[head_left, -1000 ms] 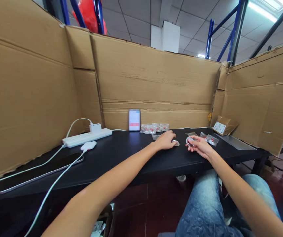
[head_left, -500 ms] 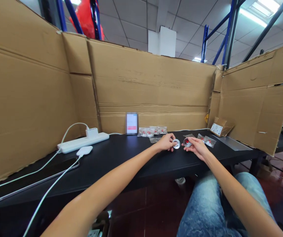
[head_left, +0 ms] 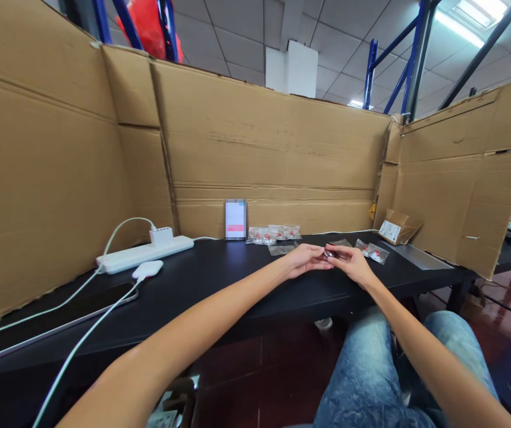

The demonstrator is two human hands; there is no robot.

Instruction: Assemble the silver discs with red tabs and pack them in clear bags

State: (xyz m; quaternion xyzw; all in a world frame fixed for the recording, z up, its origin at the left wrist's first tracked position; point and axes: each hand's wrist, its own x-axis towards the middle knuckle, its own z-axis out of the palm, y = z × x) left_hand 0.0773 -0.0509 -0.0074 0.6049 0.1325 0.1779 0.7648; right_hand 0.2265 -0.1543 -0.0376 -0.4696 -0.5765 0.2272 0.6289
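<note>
Above the black table, my left hand and my right hand meet at the fingertips. Between them is a small round silvery piece, mostly hidden by the fingers. Both hands are closed on it, thumbs and fingers pinching from either side. Whether it is one part or two pressed together I cannot tell. Behind my left hand lies a flat clear plastic bag. To the right of my right hand are small clear bags with red bits inside.
Several clear bags with red pieces lie by the cardboard wall, beside a propped-up tablet. At left are a white power strip, cables and a dark flat device. An opened cardboard box stands at right.
My hands have come together. The silver ring in my left hand and the round silvery piece with red in my right hand, apart before, now meet between my fingers.
</note>
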